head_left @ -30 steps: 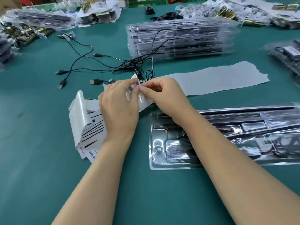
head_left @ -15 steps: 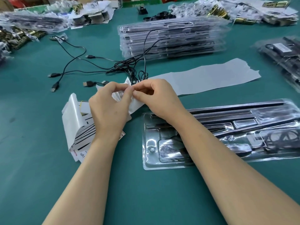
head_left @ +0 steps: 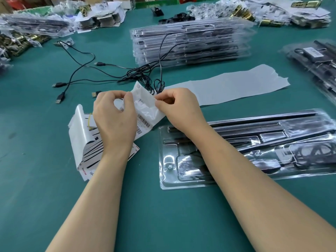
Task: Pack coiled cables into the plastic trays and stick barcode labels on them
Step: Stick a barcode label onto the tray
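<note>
A white sheet of barcode labels [head_left: 145, 113] is held up between both hands above the green table. My left hand [head_left: 114, 117] pinches its left side with thumb and curled fingers. My right hand [head_left: 180, 108] pinches the sheet's right edge between thumb and forefinger. Just right of the hands lies a clear plastic tray [head_left: 254, 148] with black parts and a coiled cable [head_left: 316, 153] in it. Loose black USB cables [head_left: 101, 73] sprawl on the table behind the hands.
A stack of printed cards and white sheets [head_left: 85, 142] lies under my left wrist. An empty strip of backing paper [head_left: 236, 84] stretches right. A pile of packed trays [head_left: 189, 40] stands at the back; more packed goods [head_left: 318, 57] lie at the right edge and along the far side.
My hands have drawn a little apart, and the label sheet between them is spread wider, so its barcodes show. The view has shifted slightly.
</note>
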A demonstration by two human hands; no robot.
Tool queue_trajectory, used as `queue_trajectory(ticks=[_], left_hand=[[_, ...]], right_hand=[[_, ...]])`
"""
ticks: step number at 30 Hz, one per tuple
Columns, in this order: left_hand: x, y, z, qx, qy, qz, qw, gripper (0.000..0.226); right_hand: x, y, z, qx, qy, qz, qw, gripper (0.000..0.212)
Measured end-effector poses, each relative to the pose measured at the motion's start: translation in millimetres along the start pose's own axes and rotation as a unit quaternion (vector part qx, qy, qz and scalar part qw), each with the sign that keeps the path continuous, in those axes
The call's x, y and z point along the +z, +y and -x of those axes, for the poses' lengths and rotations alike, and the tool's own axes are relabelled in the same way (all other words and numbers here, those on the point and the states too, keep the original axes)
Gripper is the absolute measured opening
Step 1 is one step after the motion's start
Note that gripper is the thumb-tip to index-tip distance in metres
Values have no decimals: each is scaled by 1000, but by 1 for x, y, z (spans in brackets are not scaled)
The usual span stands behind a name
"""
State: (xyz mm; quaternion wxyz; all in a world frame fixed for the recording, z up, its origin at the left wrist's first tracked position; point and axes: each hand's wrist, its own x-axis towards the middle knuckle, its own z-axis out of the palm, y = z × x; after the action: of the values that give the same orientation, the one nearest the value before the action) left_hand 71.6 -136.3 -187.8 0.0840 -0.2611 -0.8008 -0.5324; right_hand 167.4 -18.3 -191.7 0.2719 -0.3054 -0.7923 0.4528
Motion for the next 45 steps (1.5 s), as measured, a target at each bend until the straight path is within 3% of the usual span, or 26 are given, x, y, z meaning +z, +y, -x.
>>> queue_trajectory(ticks=[10,14,17,20,23,27,33,35,38,41,45], left_hand=[[-15,17,-8,9,37,-14,999,14],[-26,26,-8,-63,-46,81,994,17],[-31,32,-3,-131,-139,175,966,16],[-38,37,1,-159,-196,203,946,15],[-42,44,18,-147,-217,199,944,17],[-40,59,65,-94,-245,186,947,13],[-30,74,101,-43,-282,176,942,10],[-27,72,103,-18,-282,159,946,8],[-28,63,101,56,-258,106,959,8],[-30,52,98,81,-257,55,961,8],[-31,44,95,39,-283,84,955,14]], right_hand=[[7,0,-2,6,29,96,995,11],[3,-16,7,-59,70,131,987,14],[-12,-36,17,-125,159,178,963,15],[-40,-47,37,-156,189,188,951,16],[-62,-45,81,-193,174,215,941,19],[-67,-34,130,-195,128,246,941,41],[-74,-17,148,-197,188,228,935,12],[-77,-10,152,-165,184,190,950,9],[-87,-2,151,-33,149,-4,988,5],[-97,-1,145,53,95,-184,977,7],[-98,-2,143,97,52,-270,957,8]])
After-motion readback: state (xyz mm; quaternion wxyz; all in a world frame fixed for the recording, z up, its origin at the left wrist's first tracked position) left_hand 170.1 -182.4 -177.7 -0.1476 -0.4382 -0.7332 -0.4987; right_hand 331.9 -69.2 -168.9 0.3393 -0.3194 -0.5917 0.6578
